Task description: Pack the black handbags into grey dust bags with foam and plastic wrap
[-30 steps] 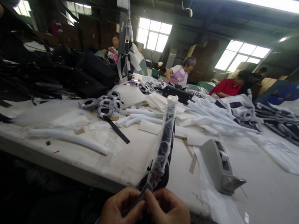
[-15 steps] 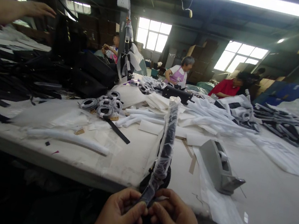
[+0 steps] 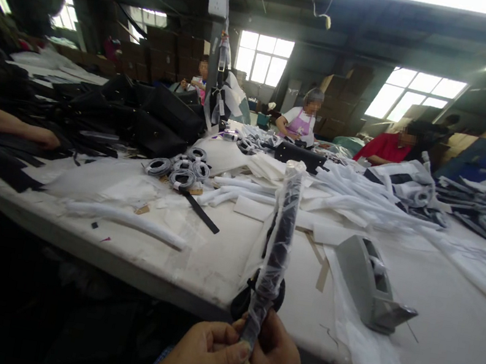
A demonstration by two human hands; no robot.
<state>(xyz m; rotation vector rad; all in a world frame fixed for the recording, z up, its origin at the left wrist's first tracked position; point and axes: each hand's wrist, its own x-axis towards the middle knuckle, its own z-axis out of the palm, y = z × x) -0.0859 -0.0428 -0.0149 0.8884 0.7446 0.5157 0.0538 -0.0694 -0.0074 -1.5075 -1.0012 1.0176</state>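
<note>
A long black strap wrapped in clear plastic film runs from the table's front edge away from me over the tabletop. Near its close end my left hand pinches it between thumb and fingers. My right hand is closed around the same strap from the right, its fingertips partly hidden behind the strap and the left hand. Just beyond the hands, a black looped part shows on either side of the wrapped strap, at the table edge.
A grey tape dispenser stands to the right on the white table. Coiled grey cords, white wrapped strips and black bags lie further back. At left, a co-worker's arm reaches over black pieces.
Both hands have shifted, the left now overlapping the right more along the strap. The co-worker's arm at left has come down onto the black pieces. My view has turned slightly left.
</note>
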